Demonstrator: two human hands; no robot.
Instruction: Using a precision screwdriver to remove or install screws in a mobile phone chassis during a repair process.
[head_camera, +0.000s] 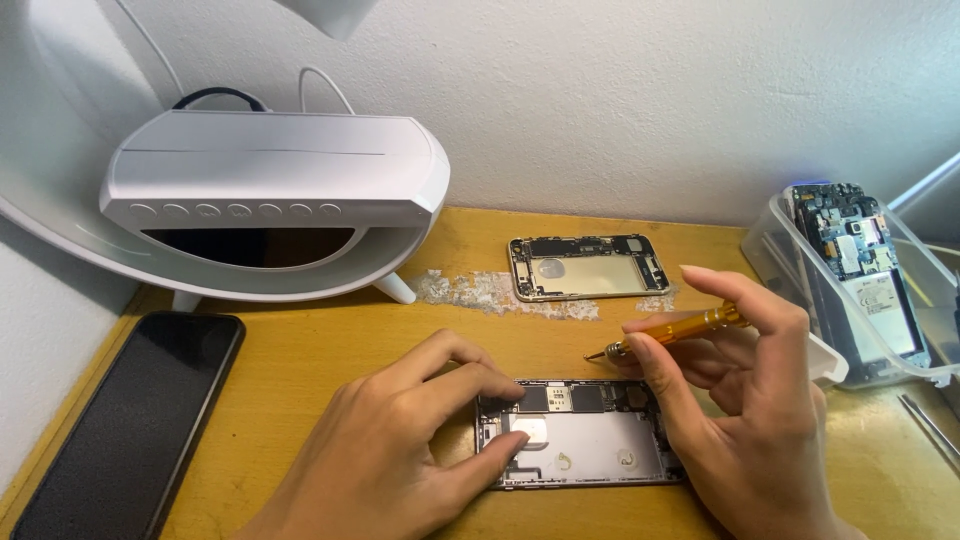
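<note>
We sit at a wooden desk (330, 350) that is yellow-brown. It is pushed up against a white wall (600, 90) that looks a bit bumpy.

Far on the left a black phone (135, 420) lies flat on the desk with its dark screen up. Behind it stands a big white lamp-like gadget (275, 180) with a row of round buttons on its front. It rests on small white feet, and white and black cords curl up behind it.

Next comes our left hand (400, 450). Its fingers are spread and press down on the left end of the opened phone body (580, 440), holding it steady. This grey phone body lies flat near the front edge of the desk, between our two hands, with its insides showing.

Further back, near the wall, lies a second opened phone shell (588, 267), gold on its edges. Little shiny flakes (490, 292) are scattered on the desk just beside it.

Our right hand (750, 400) is closed around a small golden screwdriver (670, 333). The thumb and fingers pinch it, and its tip points left, just above the top edge of the grey phone body.

On the far right a clear plastic box (800, 270) holds another phone with its parts showing (860, 270). A thin metal tool (930, 425) lies by the desk's right edge.
</note>
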